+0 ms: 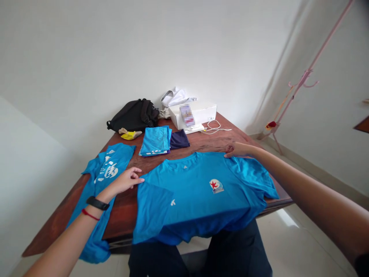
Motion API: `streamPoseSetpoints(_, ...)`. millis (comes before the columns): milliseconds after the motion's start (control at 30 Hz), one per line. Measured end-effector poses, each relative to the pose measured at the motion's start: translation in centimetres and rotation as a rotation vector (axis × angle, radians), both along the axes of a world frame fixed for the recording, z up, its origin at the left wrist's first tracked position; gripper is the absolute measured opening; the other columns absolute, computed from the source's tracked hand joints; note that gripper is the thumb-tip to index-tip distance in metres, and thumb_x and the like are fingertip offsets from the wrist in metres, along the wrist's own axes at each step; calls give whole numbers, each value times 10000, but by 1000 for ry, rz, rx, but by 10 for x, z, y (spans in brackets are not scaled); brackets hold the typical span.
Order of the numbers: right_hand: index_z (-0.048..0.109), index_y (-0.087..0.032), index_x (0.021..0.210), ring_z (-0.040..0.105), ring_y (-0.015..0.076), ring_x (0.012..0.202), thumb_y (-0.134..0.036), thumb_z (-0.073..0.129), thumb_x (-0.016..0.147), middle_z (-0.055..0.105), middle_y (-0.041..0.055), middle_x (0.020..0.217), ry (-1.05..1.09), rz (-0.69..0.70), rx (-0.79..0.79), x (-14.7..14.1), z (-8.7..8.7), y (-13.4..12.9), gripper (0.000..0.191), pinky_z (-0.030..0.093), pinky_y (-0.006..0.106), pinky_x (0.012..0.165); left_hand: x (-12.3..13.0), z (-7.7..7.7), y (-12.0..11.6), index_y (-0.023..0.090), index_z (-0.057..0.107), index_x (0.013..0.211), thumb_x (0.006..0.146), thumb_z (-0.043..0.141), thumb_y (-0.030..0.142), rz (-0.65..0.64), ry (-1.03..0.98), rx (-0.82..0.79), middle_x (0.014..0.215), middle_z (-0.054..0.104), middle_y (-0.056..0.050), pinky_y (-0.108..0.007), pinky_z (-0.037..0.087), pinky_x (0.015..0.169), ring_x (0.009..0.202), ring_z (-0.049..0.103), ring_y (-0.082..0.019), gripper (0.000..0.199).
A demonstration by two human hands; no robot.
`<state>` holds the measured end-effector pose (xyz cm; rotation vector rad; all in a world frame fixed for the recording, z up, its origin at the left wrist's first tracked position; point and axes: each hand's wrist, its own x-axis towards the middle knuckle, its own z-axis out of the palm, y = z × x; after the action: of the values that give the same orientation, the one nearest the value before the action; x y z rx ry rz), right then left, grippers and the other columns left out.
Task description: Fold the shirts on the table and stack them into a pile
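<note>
A blue T-shirt point(190, 192) lies spread at the table's front edge, collar away from me and lower part hanging over the edge toward my lap. It has a small round badge print on the chest and a white letter mark near the left sleeve, which is folded inward. My left hand point(128, 181) is at the shirt's left shoulder, fingers curled and thumb on the cloth. At the right shoulder, my right hand point(238, 149) pinches the fabric near the seam. Another blue T-shirt point(122, 156) with white print lies on the left, draping off the front edge.
Behind the shirt sit a folded blue stack point(155, 140) and a dark folded cloth point(179, 139). Farther back are a black bag point(129, 115), a yellow item point(129, 135), a white box point(201, 113) and a white cable point(215, 129). A pink coat stand point(302, 80) stands right.
</note>
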<state>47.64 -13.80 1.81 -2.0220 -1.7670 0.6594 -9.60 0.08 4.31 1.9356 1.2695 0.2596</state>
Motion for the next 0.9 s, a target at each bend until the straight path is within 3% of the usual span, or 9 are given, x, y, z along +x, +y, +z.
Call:
streamPoseSetpoints(200, 692, -181, 656, 583, 187, 608, -670, 725, 701, 663, 39, 627, -50, 30, -94, 0, 0, 5, 492, 390, 295, 566, 1, 3, 3, 150, 635, 976, 596, 784, 686, -14, 8, -50, 658, 591, 32, -247, 377, 471, 508, 518, -136, 674)
streamPoseSetpoints(400, 703, -195, 653, 649, 226, 669, -556, 795, 677, 711, 57, 664, -178, -81, -105, -13, 6, 6, 373, 411, 302, 603, 2, 4, 5, 155, 653, 827, 616, 758, 721, -62, 79, -11, 640, 617, 6, -265, 389, 494, 480, 531, -142, 613)
streamPoseSetpoints(533, 676, -189, 634, 643, 201, 622, -479, 751, 755, 691, 42, 600, -175, -49, -135, -18, 8, 5, 323, 422, 287, 605, 0, 2, 7, 169, 647, 762, 635, 750, 733, -93, 57, -16, 662, 620, 5, -258, 389, 505, 500, 539, -140, 588)
streamPoseSetpoints(700, 664, -189, 671, 660, 192, 618, -420, 686, 839, 685, 29, 580, -205, -92, -98, -22, 7, 5, 286, 424, 263, 601, -3, 3, 6, 184, 633, 773, 673, 725, 741, -39, 45, 19, 594, 592, 16, -245, 379, 489, 515, 557, -159, 573)
streamPoseSetpoints(900, 701, -176, 811, 694, 252, 815, -383, 684, 865, 754, 101, 860, -404, -161, 15, -27, 4, 18, 215, 435, 279, 631, 2, 7, 17, 195, 608, 768, 669, 728, 720, -10, 33, 51, 550, 586, 19, -242, 375, 474, 498, 574, -166, 547)
